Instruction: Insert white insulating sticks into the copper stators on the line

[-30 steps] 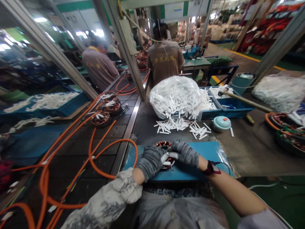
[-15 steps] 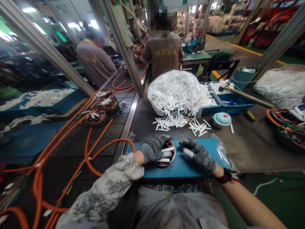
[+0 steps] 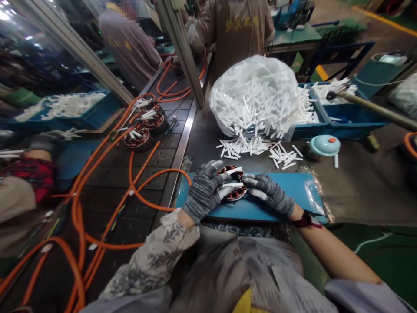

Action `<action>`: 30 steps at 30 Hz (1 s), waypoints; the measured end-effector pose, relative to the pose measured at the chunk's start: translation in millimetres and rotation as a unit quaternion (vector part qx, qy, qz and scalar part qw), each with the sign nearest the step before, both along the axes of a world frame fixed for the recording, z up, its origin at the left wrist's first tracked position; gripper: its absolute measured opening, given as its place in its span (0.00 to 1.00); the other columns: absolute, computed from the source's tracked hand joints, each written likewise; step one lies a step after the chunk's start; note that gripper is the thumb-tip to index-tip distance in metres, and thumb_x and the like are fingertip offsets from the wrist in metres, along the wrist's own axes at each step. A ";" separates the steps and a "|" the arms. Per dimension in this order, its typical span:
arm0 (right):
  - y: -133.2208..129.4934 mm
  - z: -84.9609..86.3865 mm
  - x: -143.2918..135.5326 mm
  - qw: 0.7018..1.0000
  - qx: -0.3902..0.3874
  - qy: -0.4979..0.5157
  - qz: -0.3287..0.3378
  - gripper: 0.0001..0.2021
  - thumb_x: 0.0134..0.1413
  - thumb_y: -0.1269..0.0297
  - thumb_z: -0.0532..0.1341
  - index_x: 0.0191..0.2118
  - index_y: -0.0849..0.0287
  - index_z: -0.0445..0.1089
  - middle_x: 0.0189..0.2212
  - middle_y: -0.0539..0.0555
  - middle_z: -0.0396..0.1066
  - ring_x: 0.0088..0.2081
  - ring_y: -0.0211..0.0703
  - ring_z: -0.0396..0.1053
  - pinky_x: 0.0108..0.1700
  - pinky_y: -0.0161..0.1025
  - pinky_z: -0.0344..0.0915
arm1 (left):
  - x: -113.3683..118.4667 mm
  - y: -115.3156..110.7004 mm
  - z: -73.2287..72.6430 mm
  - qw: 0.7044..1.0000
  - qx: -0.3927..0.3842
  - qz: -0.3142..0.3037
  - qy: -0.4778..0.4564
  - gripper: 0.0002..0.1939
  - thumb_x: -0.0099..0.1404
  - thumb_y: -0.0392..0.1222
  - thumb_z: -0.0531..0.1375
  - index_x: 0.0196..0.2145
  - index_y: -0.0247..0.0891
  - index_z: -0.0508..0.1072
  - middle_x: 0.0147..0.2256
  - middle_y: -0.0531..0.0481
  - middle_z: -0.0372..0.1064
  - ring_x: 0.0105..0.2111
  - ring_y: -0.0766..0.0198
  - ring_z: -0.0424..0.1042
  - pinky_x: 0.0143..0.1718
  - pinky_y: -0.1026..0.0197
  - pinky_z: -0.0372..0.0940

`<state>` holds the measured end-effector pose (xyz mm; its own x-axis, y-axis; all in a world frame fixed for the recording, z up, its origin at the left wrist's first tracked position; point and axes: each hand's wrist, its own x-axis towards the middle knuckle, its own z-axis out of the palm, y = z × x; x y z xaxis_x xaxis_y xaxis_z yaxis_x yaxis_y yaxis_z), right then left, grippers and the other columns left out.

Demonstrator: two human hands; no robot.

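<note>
A round motor stator [image 3: 235, 194] with copper-coloured windings lies on a blue work mat [image 3: 286, 210], white tubes [image 3: 233, 185] on its top. My left hand [image 3: 202, 190], in a grey striped glove with pale fingertips, grips its left side; the thumb reaches over the near edge and the fingers over the far edge. From the right, my right hand [image 3: 272, 193], gloved alike, closes its fingertips on the stator's rim. Some contact points are hidden under the fingers. Beyond the mat lie loose white tubes [image 3: 283, 155], spilling from a clear plastic bag [image 3: 257, 93].
Blue bins [image 3: 355, 129] and a light-blue lidded container [image 3: 323, 145] stand behind the mat. To the left, more stators [image 3: 138, 138] with orange cables [image 3: 130, 191] sit on the line. A co-worker's gloved hand [image 3: 45, 142] shows at far left; other people stand ahead.
My right hand has moved left onto the stator's right side. My left hand has shifted its grip around the stator. The view has tilted down, and a co-worker's arm has appeared at left.
</note>
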<state>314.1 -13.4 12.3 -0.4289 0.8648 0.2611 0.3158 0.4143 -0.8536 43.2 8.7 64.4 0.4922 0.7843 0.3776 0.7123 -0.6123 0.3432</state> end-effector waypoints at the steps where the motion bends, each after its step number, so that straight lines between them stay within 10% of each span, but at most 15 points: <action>1: 4.6 1.8 -1.4 1.000 -0.014 0.007 0.019 0.19 0.69 0.53 0.59 0.62 0.45 0.72 0.59 0.54 0.74 0.59 0.53 0.71 0.66 0.56 0.62 | -2.2 -9.4 -3.8 1.000 -0.002 0.020 -0.001 0.15 0.69 0.47 0.63 0.52 0.43 0.78 0.61 0.43 0.66 0.63 0.48 0.65 0.65 0.43 0.62; 6: 26.7 5.7 -9.8 0.991 -0.082 0.069 0.076 0.19 0.66 0.50 0.62 0.58 0.46 0.74 0.55 0.53 0.78 0.55 0.52 0.74 0.63 0.54 0.67 | -0.5 -42.5 -21.9 0.988 0.013 0.149 -0.046 0.15 0.73 0.45 0.59 0.53 0.39 0.77 0.61 0.40 0.65 0.63 0.49 0.65 0.65 0.43 0.63; 12: 42.0 6.1 -5.8 0.964 -0.186 0.128 0.144 0.21 0.62 0.48 0.65 0.57 0.51 0.75 0.57 0.55 0.76 0.57 0.52 0.72 0.62 0.55 0.67 | 36.4 -18.2 -23.1 0.990 -0.015 0.136 0.019 0.13 0.69 0.46 0.63 0.49 0.42 0.81 0.63 0.42 0.66 0.67 0.45 0.58 0.69 0.39 0.54; 18: 53.4 4.1 4.4 0.953 -0.201 0.115 0.196 0.21 0.60 0.50 0.67 0.56 0.51 0.74 0.55 0.54 0.76 0.55 0.51 0.73 0.62 0.55 0.67 | 51.6 -1.2 -22.4 0.994 -0.065 0.069 0.054 0.17 0.72 0.42 0.59 0.57 0.42 0.77 0.63 0.43 0.67 0.68 0.48 0.58 0.69 0.41 0.54; 30: 45.8 -3.1 -17.0 0.970 -0.170 0.136 0.104 0.17 0.63 0.50 0.65 0.53 0.50 0.78 0.53 0.52 0.78 0.53 0.49 0.76 0.62 0.52 0.69 | 3.6 52.8 3.9 0.965 -0.138 -0.220 0.046 0.19 0.73 0.41 0.58 0.59 0.36 0.73 0.60 0.41 0.71 0.65 0.53 0.64 0.70 0.49 0.56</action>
<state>297.1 32.4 9.3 -0.5585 0.8231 0.1030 -0.0001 0.1241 -0.9923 46.8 61.4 68.2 0.8216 0.5568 0.1222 0.4405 -0.7562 0.4839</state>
